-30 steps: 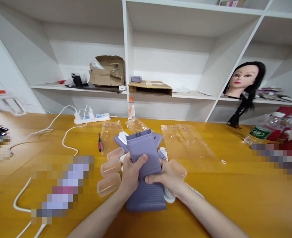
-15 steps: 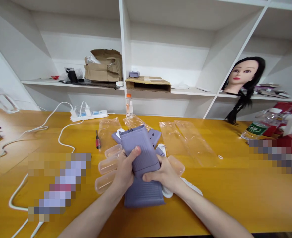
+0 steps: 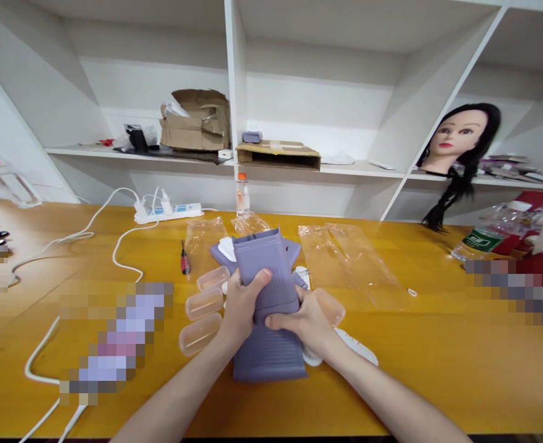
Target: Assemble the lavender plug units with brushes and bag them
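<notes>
In the head view, the left hand (image 3: 242,307) and right hand (image 3: 303,323) press together, firmly clamped from both sides on a lavender ribbed plastic case (image 3: 266,277) mid-way along the yellow wooden worktop (image 3: 438,369), with four translucent peach plastic capsule tubs (image 3: 204,303) nearby, three left, one right.

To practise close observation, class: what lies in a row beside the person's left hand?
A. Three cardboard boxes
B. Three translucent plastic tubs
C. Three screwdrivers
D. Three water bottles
B: three translucent plastic tubs lie on the yellow table beside the left hand, which grips a lilac ribbed case.
</notes>
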Action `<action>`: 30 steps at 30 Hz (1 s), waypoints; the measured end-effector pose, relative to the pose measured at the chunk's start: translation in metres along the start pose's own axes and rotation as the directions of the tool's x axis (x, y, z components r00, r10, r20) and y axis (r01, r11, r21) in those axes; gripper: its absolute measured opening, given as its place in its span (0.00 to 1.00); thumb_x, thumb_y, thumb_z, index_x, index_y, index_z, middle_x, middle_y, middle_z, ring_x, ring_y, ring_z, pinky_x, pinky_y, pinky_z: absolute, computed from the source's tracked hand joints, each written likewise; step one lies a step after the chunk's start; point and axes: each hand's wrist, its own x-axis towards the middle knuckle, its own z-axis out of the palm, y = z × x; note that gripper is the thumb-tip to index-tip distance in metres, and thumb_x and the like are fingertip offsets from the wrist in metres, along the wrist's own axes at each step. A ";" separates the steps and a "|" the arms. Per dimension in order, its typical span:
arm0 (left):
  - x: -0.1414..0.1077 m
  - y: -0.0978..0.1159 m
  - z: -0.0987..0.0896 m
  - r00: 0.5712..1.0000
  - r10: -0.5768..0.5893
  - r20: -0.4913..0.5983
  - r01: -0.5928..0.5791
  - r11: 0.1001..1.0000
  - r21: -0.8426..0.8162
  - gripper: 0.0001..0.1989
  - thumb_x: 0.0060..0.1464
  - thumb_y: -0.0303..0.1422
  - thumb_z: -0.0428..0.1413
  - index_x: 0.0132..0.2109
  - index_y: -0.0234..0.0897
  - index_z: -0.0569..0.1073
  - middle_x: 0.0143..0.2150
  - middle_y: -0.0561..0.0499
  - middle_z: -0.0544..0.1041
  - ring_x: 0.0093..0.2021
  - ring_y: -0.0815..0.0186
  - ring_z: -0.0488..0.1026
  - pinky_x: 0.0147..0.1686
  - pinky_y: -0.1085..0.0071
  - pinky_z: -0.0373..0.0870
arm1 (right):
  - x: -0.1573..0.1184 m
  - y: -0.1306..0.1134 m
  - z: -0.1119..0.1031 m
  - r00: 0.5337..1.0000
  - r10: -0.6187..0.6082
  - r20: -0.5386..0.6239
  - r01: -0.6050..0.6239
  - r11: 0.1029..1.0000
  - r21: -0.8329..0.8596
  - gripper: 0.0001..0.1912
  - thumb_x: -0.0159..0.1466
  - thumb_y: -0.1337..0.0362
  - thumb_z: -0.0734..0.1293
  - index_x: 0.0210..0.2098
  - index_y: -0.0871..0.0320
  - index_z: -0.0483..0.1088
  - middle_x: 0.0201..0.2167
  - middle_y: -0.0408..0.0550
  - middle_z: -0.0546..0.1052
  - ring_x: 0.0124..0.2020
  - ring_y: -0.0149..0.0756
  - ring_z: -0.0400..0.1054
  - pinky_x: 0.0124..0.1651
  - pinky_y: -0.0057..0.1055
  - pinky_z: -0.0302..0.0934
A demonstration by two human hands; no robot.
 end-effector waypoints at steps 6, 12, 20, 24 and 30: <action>-0.008 -0.009 0.003 0.964 0.040 0.262 -0.031 0.999 -0.037 0.32 0.45 0.35 0.59 0.58 0.42 0.59 0.58 0.45 0.65 0.52 0.59 0.68 0.46 0.66 0.67 | 0.012 0.002 -0.009 0.979 -0.033 -0.200 0.046 0.997 0.060 0.18 0.45 0.59 0.74 0.30 0.60 0.67 0.22 0.43 0.74 0.24 0.34 0.68 0.29 0.29 0.62; -0.010 -0.013 0.001 0.883 -0.237 0.404 0.245 0.969 0.034 0.29 0.48 0.37 0.57 0.58 0.48 0.59 0.44 0.50 0.74 0.35 0.66 0.73 0.36 0.67 0.68 | 0.016 0.011 -0.015 0.990 -0.096 -0.105 0.106 0.990 0.096 0.19 0.56 0.46 0.63 0.29 0.58 0.64 0.18 0.39 0.68 0.17 0.27 0.61 0.23 0.26 0.55; 0.000 -0.010 -0.008 0.912 -0.250 0.325 0.229 0.968 0.102 0.15 0.39 0.29 0.62 0.38 0.36 0.72 0.31 0.52 0.76 0.33 0.66 0.71 0.35 0.70 0.65 | 0.011 0.001 -0.035 0.942 -0.310 -0.126 0.200 0.825 -0.528 0.17 0.59 0.49 0.62 0.37 0.56 0.68 0.28 0.44 0.71 0.30 0.35 0.63 0.36 0.32 0.56; -0.001 -0.012 -0.008 0.892 -0.199 0.407 0.156 0.978 0.138 0.20 0.37 0.24 0.61 0.42 0.36 0.72 0.33 0.52 0.76 0.34 0.66 0.71 0.35 0.71 0.65 | 0.018 0.004 -0.040 0.927 -0.332 -0.175 0.291 0.930 -0.223 0.20 0.59 0.50 0.62 0.45 0.56 0.65 0.38 0.47 0.73 0.41 0.39 0.65 0.44 0.34 0.59; -0.003 -0.017 -0.005 0.820 -0.275 0.502 0.128 0.943 0.307 0.22 0.37 0.28 0.64 0.44 0.33 0.72 0.38 0.47 0.78 0.39 0.61 0.72 0.41 0.66 0.67 | 0.014 -0.003 -0.029 0.930 -0.335 -0.151 0.345 0.937 0.047 0.20 0.57 0.52 0.65 0.46 0.53 0.67 0.42 0.45 0.74 0.45 0.40 0.66 0.47 0.34 0.59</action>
